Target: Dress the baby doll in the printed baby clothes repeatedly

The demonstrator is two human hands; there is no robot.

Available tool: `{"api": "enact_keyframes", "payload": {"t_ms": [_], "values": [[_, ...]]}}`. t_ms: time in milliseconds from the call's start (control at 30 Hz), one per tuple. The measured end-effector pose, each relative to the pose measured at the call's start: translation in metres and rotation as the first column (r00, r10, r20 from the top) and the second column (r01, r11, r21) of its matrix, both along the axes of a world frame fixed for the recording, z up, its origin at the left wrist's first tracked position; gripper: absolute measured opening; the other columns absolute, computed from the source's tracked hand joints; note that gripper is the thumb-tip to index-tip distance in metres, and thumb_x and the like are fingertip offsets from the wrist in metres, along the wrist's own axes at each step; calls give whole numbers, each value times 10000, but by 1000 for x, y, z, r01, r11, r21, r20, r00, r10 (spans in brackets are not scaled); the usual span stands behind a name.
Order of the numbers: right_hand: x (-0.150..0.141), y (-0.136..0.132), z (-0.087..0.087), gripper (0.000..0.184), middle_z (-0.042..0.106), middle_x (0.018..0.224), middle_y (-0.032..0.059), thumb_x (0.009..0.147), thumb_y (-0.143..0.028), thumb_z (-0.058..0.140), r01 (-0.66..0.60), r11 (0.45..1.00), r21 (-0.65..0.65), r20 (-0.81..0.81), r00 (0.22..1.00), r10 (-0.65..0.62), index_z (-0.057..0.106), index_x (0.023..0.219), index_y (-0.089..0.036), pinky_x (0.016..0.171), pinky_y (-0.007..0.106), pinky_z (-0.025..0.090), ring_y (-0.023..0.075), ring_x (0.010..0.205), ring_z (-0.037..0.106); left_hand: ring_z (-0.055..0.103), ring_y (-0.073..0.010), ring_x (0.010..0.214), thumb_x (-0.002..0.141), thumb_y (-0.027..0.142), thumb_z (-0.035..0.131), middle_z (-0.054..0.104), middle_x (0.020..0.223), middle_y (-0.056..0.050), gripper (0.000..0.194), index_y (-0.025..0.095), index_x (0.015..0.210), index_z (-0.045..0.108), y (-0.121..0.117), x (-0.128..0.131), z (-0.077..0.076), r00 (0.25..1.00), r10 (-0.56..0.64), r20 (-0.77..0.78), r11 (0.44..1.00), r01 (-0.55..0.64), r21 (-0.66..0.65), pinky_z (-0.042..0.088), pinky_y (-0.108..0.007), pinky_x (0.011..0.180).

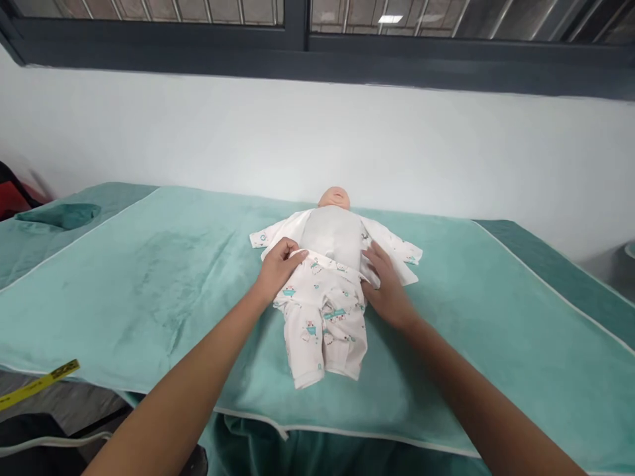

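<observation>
A baby doll (333, 197) lies on its back on a green covered table, its head toward the wall. Its white jacket (391, 239) is spread out at both sides, leaving the pale torso (331, 231) bare. White baby pants (322, 311) with a teal print cover its lower body and legs. At the waistband's left corner, my left hand (282, 264) pinches the fabric between thumb and fingers. My right hand (387, 287) rests at the waistband's right end, fingers apart over the jacket's edge; its thumb is by the pants.
The green cover (124, 284) with white piping spreads widely to both sides. Behind it rises a white wall (317, 139) under a dark window frame (297, 59). A yellow strip (40, 385) is at the lower left, and a red and black item (12, 195) stands at the far left.
</observation>
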State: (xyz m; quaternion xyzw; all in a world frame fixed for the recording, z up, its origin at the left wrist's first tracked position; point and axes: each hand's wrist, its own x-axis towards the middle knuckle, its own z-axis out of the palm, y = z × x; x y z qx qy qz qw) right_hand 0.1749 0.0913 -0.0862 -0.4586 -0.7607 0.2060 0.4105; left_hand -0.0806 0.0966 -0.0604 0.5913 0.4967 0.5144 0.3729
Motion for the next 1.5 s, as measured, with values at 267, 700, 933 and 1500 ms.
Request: {"api": "enact_keyframes", "payload": {"t_ms": [267, 700, 933, 1500], "values": [[2, 36, 16, 439, 653, 1225, 93, 796, -169, 460, 6, 992, 125, 192, 981, -30, 588, 1214, -206, 956, 425, 462, 252, 1103, 603, 504, -201, 1128, 828, 352, 573, 567, 1140, -54, 182, 206, 760, 488, 33, 9, -12, 988, 31, -149, 994, -15, 112, 399, -291, 845], [-8, 83, 12, 296, 516, 616, -33, 802, -500, 553, 286, 904, -318, -80, 942, -326, 517, 706, -222, 557, 273, 326, 149, 602, 453, 408, -118, 592, 783, 469, 636, 463, 643, 37, 297, 202, 736, 515, 64, 15, -13, 984, 75, 159, 974, -38, -221, 320, -245, 558], [12, 83, 8, 209, 565, 658, -15, 785, -419, 554, 123, 894, -430, -99, 978, -182, 554, 721, -220, 568, 273, 381, 166, 632, 501, 477, -129, 636, 716, 245, 590, 548, 689, 4, 75, 179, 680, 588, 43, -17, 2, 946, -294, 139, 869, 325, -374, 374, -239, 565], [13, 71, 15, 287, 656, 871, 6, 710, -327, 697, -82, 890, -449, -400, 909, -118, 576, 950, -229, 667, 279, 481, 172, 794, 602, 579, -153, 762, 695, 206, 656, 622, 838, 11, 252, 189, 937, 586, 38, -11, -12, 923, -265, 281, 895, 343, -284, 475, -287, 716]]}}
